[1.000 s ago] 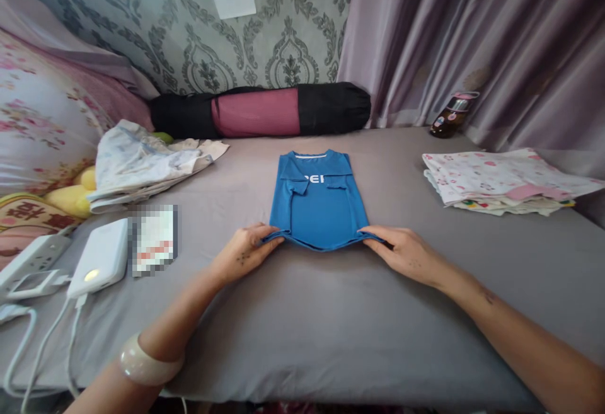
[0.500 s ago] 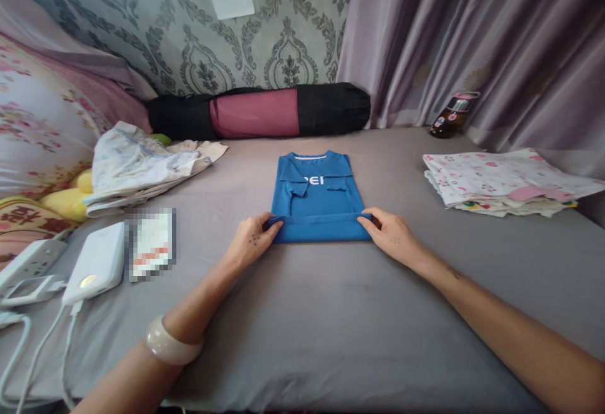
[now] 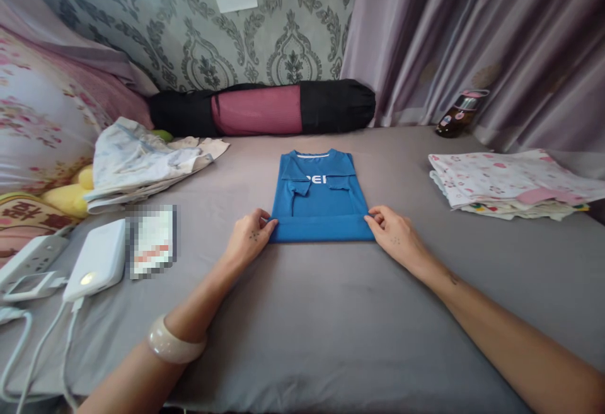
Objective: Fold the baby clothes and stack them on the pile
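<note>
A blue T-shirt (image 3: 322, 203) with white lettering lies on the grey sheet, its sides and sleeves folded inward and its collar at the far end. Along its near edge a flat band of hem is turned up over the body. At the band's left corner, my left hand (image 3: 251, 232) pinches the cloth between thumb and fingers. My right hand (image 3: 393, 232) does the same at the right corner. Both hands rest low, close to the bed surface.
Folded patterned cloths (image 3: 510, 178) lie at right near a bottle (image 3: 459, 115). Other pale cloths (image 3: 146, 162) are at left, with a power bank (image 3: 97, 259), a power strip (image 3: 38, 259) and cables nearer. A long black and pink bag (image 3: 258, 110) lies against the wall.
The shirt's near hem, lifted a second ago, has been turned over away from me and laid flat as a band. Both hands moved slightly forward with it, keeping their pinch.
</note>
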Motion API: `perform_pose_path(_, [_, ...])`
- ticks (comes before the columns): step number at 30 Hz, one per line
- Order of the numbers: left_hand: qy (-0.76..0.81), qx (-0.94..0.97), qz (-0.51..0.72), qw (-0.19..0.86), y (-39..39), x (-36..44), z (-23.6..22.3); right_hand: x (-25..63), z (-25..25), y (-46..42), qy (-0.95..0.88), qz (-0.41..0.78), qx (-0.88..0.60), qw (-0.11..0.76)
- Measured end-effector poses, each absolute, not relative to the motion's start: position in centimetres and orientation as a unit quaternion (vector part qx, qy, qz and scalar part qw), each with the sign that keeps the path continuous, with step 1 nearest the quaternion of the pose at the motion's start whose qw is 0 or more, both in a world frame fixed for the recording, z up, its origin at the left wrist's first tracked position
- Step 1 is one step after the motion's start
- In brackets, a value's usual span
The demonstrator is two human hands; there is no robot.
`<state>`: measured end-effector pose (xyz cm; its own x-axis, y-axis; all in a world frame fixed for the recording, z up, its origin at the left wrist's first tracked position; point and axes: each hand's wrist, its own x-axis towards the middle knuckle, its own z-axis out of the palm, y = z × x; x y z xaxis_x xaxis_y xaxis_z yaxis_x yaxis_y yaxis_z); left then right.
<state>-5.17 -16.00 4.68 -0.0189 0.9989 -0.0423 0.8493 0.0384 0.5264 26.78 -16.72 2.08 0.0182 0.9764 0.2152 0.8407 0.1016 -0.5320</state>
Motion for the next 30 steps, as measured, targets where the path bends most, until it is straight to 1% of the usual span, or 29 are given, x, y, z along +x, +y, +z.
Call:
perform_pose_path(4, [0.681, 0.684, 0.188, 0.181, -16.0, -6.2, 4.3, 27.2, 2.5, -16.7, -0.695, 0.124, -0.656, 0.266])
perform_pose_path(7, [0.631, 0.737, 0.218, 0.106, -16.3, -6.2, 4.1, 26.9, 3.4, -17.4, -0.73, 0.066, -0.629, 0.259])
perform_pose_path(9, [0.556, 0.799, 0.224, 0.053, -16.7, -5.4, 4.1, 26.0, 4.1, -18.1, -0.788, 0.027, -0.565, 0.242])
perform_pose_path(13, [0.411, 0.898, 0.159, -0.001, -17.2, -2.6, 4.1, 23.7, 5.0, -18.7, -0.911, 0.019, -0.387, 0.14])
perform_pose_path(16, [0.378, 0.92, 0.103, -0.026, -16.7, -1.2, 3.9, 22.7, 5.1, -18.0, -0.943, 0.042, -0.32, 0.078])
perform_pose_path(20, [0.356, 0.932, 0.063, -0.038, -14.9, -1.4, 3.6, 22.8, 5.2, -16.1, -0.961, 0.076, -0.262, 0.032])
perform_pose_path(23, [0.324, 0.944, 0.049, -0.028, -13.7, -2.1, 3.2, 23.1, 5.2, -15.0, -0.969, 0.099, -0.227, 0.01])
perform_pose_path(30, [0.301, 0.953, 0.043, 0.016, -13.1, -2.6, 2.3, 23.5, 4.4, -14.3, -0.968, 0.138, -0.209, 0.022])
